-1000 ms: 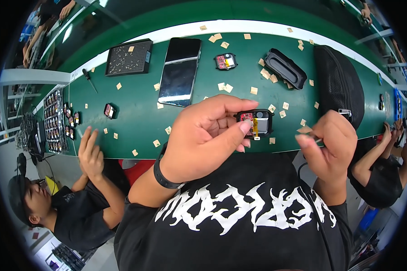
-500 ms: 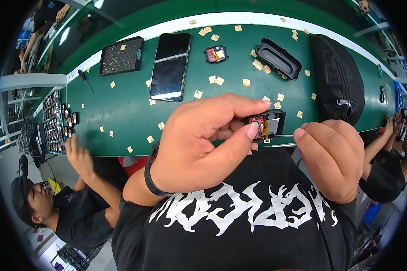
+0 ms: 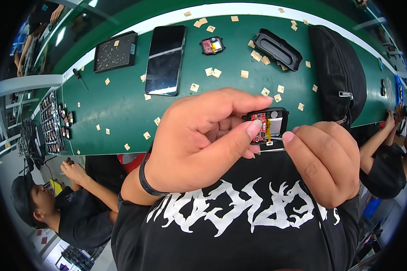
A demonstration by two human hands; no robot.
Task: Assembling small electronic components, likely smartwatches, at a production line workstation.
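device: left part covered | thin tool: mostly hidden | black shirt: cut off below

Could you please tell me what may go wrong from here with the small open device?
The right hand appears to hold a thin tool close to the yellow strip; a slip might tear it.
The left hand has its thumb over the red circuit board; too much pressure could harm small parts.
The open device is held above the table; a loosened grip might drop it.
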